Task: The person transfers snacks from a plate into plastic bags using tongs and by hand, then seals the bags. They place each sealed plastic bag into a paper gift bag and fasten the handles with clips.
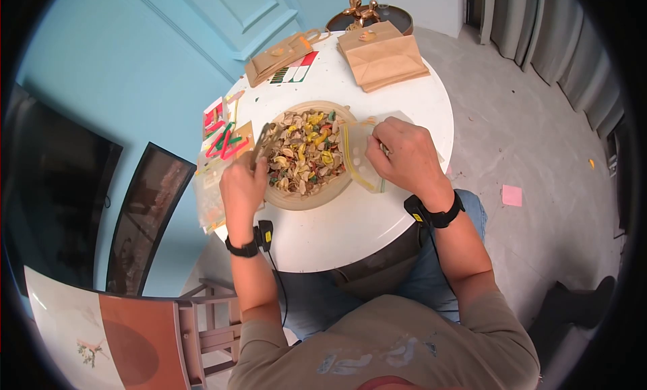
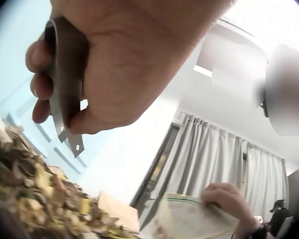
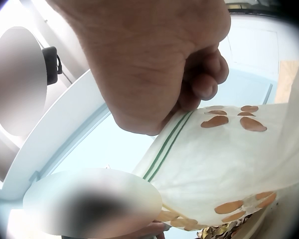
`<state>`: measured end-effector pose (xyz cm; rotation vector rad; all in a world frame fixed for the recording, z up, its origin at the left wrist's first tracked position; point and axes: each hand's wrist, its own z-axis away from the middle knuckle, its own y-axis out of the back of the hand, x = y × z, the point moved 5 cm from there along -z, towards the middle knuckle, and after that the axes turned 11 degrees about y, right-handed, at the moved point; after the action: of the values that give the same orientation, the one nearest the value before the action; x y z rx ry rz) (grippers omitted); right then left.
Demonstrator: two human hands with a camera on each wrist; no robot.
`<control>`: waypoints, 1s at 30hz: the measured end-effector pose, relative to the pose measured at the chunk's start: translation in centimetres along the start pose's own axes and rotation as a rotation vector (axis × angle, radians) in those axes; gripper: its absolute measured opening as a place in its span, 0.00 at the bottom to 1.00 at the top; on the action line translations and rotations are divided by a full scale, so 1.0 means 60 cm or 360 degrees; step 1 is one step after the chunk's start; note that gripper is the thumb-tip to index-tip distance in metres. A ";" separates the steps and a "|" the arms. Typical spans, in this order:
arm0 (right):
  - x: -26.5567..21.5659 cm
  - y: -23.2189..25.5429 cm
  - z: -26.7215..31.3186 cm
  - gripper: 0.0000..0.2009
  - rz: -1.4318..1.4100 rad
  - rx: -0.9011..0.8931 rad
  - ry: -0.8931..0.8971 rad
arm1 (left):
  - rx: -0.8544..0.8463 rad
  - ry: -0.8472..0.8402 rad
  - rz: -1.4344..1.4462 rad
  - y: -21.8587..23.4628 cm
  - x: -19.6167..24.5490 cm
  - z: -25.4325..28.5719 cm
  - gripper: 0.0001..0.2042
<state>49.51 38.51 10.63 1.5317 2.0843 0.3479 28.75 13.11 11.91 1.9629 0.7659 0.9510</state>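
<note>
A wide round bowl [image 1: 290, 202] filled with dried petals and flower pieces [image 1: 303, 154], tan with yellow, green and red bits, sits on the white table. My left hand [image 1: 242, 188] grips metal tongs [image 2: 70, 74] at the bowl's left side. In the left wrist view the tongs' notched tips stand close together above the petals, with nothing visible between them. My right hand [image 1: 408, 151] pinches the top edge of a pale zip bag [image 3: 214, 154] with a green-striped seal and brown petal-shaped marks. The bag hangs at the bowl's right rim.
A brown paper bag [image 1: 387, 60] lies at the back right, and more flat paper bags [image 1: 280, 60] at the back left. A printed card [image 1: 294, 70] is behind the bowl. Pink and green plastic pieces [image 1: 229, 144] lie left. A dark tray [image 1: 401, 19] stands beyond the table.
</note>
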 end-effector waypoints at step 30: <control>0.000 -0.010 -0.001 0.07 -0.0013 -0.0005 0.0005 | 0.0132 -0.0078 0.0032 0.035 0.008 0.037 0.10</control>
<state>48.97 38.29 10.39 1.5211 2.0907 0.3507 31.18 11.57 13.01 2.0618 0.7702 0.8925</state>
